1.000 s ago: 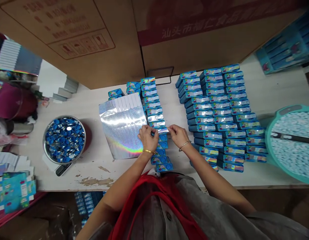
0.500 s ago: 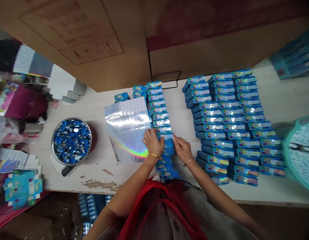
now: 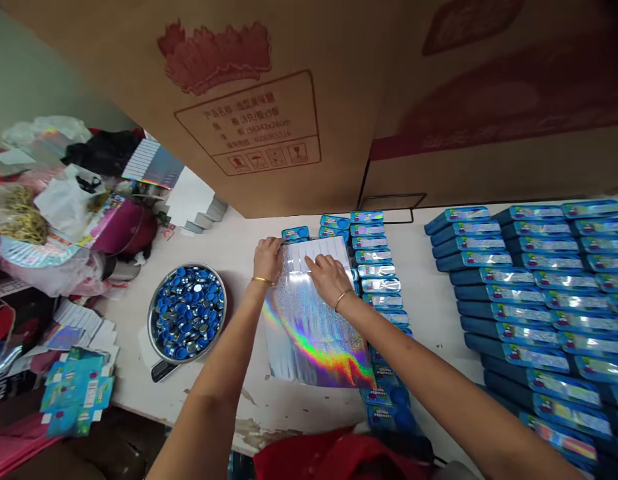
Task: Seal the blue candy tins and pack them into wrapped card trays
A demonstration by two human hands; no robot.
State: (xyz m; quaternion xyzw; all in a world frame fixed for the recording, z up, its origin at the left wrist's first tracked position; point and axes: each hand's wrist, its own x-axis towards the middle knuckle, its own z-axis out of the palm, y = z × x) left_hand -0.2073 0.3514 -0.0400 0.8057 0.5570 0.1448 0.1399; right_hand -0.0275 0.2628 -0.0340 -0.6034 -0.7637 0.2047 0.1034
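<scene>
A holographic foil sheet (image 3: 313, 327) lies on the white table, with a white strip section (image 3: 319, 253) along its far end. My left hand (image 3: 267, 260) is on the sheet's far left corner, seemingly gripping its edge. My right hand (image 3: 329, 280) rests on the white strips, fingertips touching them. Just right of the sheet runs a column of blue tins with shiny foil bands (image 3: 381, 285), partly hidden by the sheet.
Many more blue tins stand in rows (image 3: 529, 300) at the right. A steel bowl of blue-capped pieces (image 3: 187, 312) sits left of the sheet. Large cardboard cartons (image 3: 249, 113) overhang the far side. Plastic bags (image 3: 53, 213) and flat printed box blanks (image 3: 77, 393) crowd the left.
Both hands have moved off the tin column onto the foil sheet's far end. The view has shifted, so the table appears lower and closer, with the round teal tray out of view.
</scene>
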